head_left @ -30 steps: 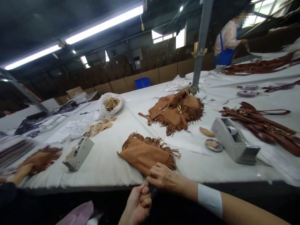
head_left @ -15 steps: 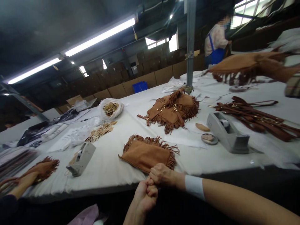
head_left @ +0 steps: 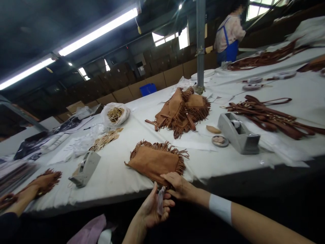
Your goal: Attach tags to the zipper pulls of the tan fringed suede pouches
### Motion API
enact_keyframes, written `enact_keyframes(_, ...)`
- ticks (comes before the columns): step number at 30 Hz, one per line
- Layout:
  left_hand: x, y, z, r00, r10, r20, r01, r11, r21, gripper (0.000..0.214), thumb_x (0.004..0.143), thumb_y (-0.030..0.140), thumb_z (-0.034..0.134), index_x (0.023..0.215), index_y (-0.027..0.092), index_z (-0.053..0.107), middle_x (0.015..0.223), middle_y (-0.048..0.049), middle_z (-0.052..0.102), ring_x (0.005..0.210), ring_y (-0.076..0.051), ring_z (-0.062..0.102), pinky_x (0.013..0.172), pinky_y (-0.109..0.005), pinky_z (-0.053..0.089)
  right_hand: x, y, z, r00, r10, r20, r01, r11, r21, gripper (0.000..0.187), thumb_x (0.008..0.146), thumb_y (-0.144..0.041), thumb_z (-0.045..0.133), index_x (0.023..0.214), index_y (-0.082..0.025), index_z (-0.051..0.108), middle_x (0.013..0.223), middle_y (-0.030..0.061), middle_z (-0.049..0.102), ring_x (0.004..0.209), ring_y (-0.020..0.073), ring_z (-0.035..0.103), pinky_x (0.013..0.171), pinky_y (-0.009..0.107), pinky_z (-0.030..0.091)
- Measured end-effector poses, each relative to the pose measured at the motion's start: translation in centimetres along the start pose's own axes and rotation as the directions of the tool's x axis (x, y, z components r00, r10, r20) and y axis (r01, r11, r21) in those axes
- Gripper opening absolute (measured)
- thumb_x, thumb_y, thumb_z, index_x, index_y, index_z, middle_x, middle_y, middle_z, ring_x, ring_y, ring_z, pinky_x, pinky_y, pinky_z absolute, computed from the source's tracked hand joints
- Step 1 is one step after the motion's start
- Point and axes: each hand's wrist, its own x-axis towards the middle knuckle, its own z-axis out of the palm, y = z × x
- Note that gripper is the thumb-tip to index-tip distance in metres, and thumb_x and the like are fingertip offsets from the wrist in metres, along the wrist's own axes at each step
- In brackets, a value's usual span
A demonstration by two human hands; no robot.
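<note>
A brown suede pouch (head_left: 154, 161) with a fringe lies at the table's front edge. My right hand (head_left: 180, 186) is closed on its near edge, thumb below and fingers on top. Under that edge hangs a small piece wrapped in clear plastic (head_left: 160, 200), apparently at the zip end; what is inside is unclear. My left hand (head_left: 153, 208) is palm up just below, fingers apart and slightly curled, with the plastic-wrapped piece resting against it.
Fringed pouches (head_left: 177, 112) are piled beyond. Tape dispensers (head_left: 238, 134) (head_left: 85, 169), brown straps (head_left: 269, 118) and a bag of tan strips (head_left: 115, 115) are around. A co-worker's hand (head_left: 30, 193) holds a fringed pouch at left. Another person (head_left: 228, 35) stands behind a post (head_left: 200, 44).
My hands were clenched together at the pouch's edge; my left has opened and the plastic-wrapped piece shows. A co-worker's pouch at right has left the air, and another pouch tops the pile.
</note>
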Motion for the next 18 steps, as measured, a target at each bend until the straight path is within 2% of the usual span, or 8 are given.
enact_keyframes(2,0.5,-0.1,-0.4,0.999,0.021,-0.030,-0.019,0.998,0.056,0.062,0.085,0.067,0.037,0.088,0.010,0.063,0.071,-0.0098,0.070,0.051,-0.016,0.065,0.050,-0.025,0.048,-0.3,0.2,0.1,0.999,-0.041,-0.022,0.042,0.999,0.011,0.053,0.074,-0.010,0.060,0.126,-0.008,0.048,0.106,0.0156,0.063,0.097,0.0241,0.057,0.085,0.038,0.048)
enact_keyframes(7,1.8,-0.5,-1.6,0.987,0.155,-0.048,-0.148,0.981,0.128,0.032,0.086,0.044,0.056,0.090,0.013,0.059,0.075,-0.0067,0.069,0.060,-0.016,0.066,0.062,-0.028,0.047,-0.8,0.6,0.3,0.994,-0.097,-0.051,0.097,0.995,0.004,0.046,0.077,-0.007,0.052,0.123,-0.010,0.050,0.100,0.0138,0.064,0.094,0.0225,0.058,0.080,0.036,0.049)
enact_keyframes(11,1.7,-0.6,-1.9,0.993,0.117,-0.035,-0.112,0.986,0.127,0.034,0.085,0.045,0.058,0.091,0.013,0.058,0.071,-0.0049,0.067,0.058,-0.015,0.064,0.063,-0.028,0.045,-0.8,1.0,0.5,0.993,-0.111,-0.043,0.111,0.994,-0.002,0.050,0.074,-0.007,0.052,0.124,-0.010,0.049,0.103,0.0142,0.063,0.094,0.0227,0.058,0.080,0.035,0.049)
enact_keyframes(15,0.5,-0.7,-1.2,0.994,0.094,-0.048,-0.087,0.987,0.135,0.042,0.086,0.050,0.054,0.096,0.009,0.059,0.072,-0.0082,0.068,0.059,-0.017,0.066,0.071,-0.034,0.048,-0.5,1.2,0.7,0.993,-0.114,-0.026,0.113,0.993,-0.021,0.048,0.077,-0.009,0.052,0.125,-0.012,0.049,0.105,0.0150,0.063,0.093,0.0228,0.059,0.080,0.037,0.048)
enact_keyframes(18,-0.6,-1.4,-0.4,0.989,0.105,-0.100,-0.088,0.984,0.158,0.032,0.085,0.039,0.060,0.095,0.009,0.061,0.075,-0.0103,0.071,0.063,-0.019,0.068,0.078,-0.039,0.049,-0.4,1.2,0.6,0.993,-0.113,-0.028,0.111,0.993,-0.037,0.047,0.077,-0.010,0.051,0.125,-0.012,0.049,0.105,0.0153,0.064,0.092,0.0230,0.059,0.079,0.038,0.048)
